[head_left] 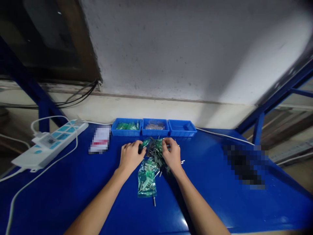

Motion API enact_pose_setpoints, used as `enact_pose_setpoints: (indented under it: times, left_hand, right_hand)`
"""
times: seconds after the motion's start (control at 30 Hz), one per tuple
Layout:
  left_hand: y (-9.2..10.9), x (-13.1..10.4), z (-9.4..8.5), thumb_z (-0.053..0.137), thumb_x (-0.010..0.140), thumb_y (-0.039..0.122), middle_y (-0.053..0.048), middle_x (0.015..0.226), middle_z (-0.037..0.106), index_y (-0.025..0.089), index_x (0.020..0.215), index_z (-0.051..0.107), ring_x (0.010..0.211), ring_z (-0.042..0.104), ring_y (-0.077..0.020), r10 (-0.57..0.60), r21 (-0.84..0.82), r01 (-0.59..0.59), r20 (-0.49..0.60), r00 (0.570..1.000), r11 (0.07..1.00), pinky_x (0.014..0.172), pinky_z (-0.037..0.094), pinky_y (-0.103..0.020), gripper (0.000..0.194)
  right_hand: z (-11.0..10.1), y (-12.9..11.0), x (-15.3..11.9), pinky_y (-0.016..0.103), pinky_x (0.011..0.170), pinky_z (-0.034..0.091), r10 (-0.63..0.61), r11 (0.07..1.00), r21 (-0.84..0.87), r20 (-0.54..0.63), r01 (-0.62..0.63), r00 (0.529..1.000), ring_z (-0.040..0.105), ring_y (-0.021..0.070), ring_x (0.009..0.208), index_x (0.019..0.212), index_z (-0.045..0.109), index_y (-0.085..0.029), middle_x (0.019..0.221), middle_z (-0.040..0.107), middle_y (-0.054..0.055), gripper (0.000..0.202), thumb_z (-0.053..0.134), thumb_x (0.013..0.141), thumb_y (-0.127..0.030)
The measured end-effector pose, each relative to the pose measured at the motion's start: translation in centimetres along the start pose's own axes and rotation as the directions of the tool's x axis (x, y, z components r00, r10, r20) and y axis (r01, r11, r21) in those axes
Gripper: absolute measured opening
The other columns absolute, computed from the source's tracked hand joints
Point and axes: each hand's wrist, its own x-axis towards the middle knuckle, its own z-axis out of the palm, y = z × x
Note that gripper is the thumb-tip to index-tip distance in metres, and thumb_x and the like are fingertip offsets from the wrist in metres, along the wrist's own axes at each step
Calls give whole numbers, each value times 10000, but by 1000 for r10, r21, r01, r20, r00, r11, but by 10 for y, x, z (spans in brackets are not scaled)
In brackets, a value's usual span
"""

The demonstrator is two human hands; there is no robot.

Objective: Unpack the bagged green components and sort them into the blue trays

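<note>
My left hand (131, 153) is at the left edge of a loose pile, its thumb and forefinger curled round a shiny green plastic piece (146, 143). On the pile's right side my right hand (172, 152) is closed in a pinch; what lies between its fingertips is too small to make out. The pile (156, 153) mixes thin metal pins or screws with small greenish pieces. Just in front of it, a clear green plastic bag (147, 182) lies flat with pale plugs and metal pins inside. One single metal pin (154, 201) rests below the bag.
Three blue bins stand along the back: the left bin (126, 133) holds green packets, the middle bin (155, 133) small brownish or metallic parts, the right bin (182, 133) shows a bare floor. A white power strip (49, 147) with cables lies left. Blurred items (100, 139) flank the table (207, 195).
</note>
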Motion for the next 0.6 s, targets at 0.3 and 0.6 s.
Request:
enact_pose_setpoints:
  times: [0.3,0.6]
  left_hand:
    - [-13,-2,-23,431,858,417,-21,583,630,178,854,662,604,612,-193,-337,-496,320,58,940,807,597,410,-271,333]
    - [10,-12,-12,657,724,350,-21,808,670,157,1001,566,693,631,-144,-343,-921,324,239,909,216,717,494,-281,350]
  right_hand:
    - [-1,-5,-3,241,500,292,26,991,134,-16,-23,1000,383,123,482,1017,407,-191,598,386,-60,180,356,844,-192]
    - [7,-16,-14,243,517,310,-11,956,289,208,-50,978,400,122,505,923,445,-219,592,404,-54,83,405,851,-225]
